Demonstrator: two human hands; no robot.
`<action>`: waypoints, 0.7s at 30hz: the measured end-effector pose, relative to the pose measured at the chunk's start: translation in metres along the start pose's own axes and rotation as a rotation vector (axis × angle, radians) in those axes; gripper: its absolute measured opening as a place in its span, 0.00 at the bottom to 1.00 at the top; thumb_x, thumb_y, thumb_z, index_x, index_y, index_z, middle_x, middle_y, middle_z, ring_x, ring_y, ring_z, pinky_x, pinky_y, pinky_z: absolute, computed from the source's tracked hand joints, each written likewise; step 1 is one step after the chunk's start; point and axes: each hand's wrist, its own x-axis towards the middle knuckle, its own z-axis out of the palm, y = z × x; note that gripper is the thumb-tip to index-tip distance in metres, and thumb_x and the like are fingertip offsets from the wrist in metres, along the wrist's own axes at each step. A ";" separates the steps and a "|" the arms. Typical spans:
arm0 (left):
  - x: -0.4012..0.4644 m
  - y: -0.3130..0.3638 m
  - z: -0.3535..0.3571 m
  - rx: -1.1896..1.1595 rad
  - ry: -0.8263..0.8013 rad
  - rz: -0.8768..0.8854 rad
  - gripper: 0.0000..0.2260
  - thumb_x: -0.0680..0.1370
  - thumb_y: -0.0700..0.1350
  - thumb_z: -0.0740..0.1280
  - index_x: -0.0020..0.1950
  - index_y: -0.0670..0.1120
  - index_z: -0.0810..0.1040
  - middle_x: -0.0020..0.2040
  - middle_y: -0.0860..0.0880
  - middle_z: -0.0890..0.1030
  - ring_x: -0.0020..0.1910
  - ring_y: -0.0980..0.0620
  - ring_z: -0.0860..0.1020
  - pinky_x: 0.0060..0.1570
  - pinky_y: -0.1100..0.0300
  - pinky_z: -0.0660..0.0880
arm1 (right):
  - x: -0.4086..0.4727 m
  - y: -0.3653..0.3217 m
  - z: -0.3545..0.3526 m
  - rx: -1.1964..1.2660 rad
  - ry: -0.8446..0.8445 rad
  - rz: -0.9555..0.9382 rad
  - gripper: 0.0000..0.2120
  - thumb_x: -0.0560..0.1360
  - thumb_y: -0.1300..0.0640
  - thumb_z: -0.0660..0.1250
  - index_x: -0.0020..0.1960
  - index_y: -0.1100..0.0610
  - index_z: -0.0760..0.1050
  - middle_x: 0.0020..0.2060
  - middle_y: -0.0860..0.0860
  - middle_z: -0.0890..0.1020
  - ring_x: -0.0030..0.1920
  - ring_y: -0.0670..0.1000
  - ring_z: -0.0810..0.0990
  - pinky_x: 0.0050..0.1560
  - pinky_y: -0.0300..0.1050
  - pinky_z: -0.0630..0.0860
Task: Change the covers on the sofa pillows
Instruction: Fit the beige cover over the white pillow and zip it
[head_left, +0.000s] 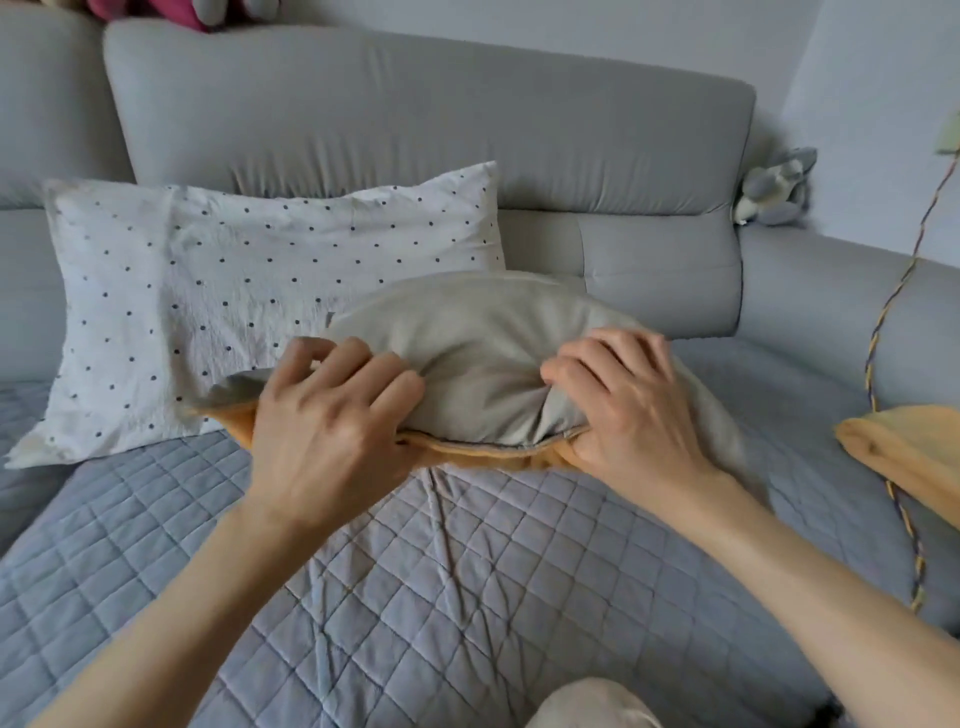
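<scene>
Hands meet on a beige pillow (467, 332) lying on the sofa's grey quilted seat cover (415, 597): I see my left hand (332, 415) and right hand (623, 400) each gripping the pillow and its orange cover (483, 451) at the opening. Behind sits a dotted white pillow (218, 291); another orange cover (909, 447) lies right.

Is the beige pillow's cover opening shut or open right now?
Open. The beige pillow has an unclosed near edge: orange lining shows along the gap, with the left hand and right hand gripping fabric there.
</scene>
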 end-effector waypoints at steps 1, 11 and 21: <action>-0.010 -0.008 -0.003 0.045 -0.025 -0.052 0.16 0.70 0.53 0.72 0.39 0.43 0.72 0.36 0.45 0.75 0.39 0.45 0.70 0.41 0.51 0.65 | 0.001 -0.002 0.004 0.046 -0.009 -0.040 0.15 0.66 0.55 0.72 0.52 0.57 0.79 0.48 0.51 0.81 0.54 0.54 0.73 0.55 0.49 0.66; -0.091 0.023 0.014 0.109 -0.265 -0.077 0.22 0.70 0.40 0.69 0.64 0.47 0.74 0.64 0.49 0.75 0.60 0.46 0.71 0.61 0.45 0.63 | -0.073 -0.066 0.038 0.148 0.019 0.212 0.18 0.74 0.59 0.67 0.62 0.58 0.71 0.62 0.56 0.72 0.65 0.57 0.70 0.67 0.60 0.65; -0.080 0.011 0.077 0.180 -0.549 -0.135 0.08 0.69 0.44 0.68 0.47 0.45 0.77 0.42 0.49 0.81 0.45 0.45 0.77 0.55 0.46 0.62 | -0.022 -0.065 0.121 -0.102 -0.337 0.141 0.21 0.56 0.55 0.75 0.47 0.59 0.76 0.41 0.55 0.79 0.44 0.58 0.77 0.53 0.52 0.65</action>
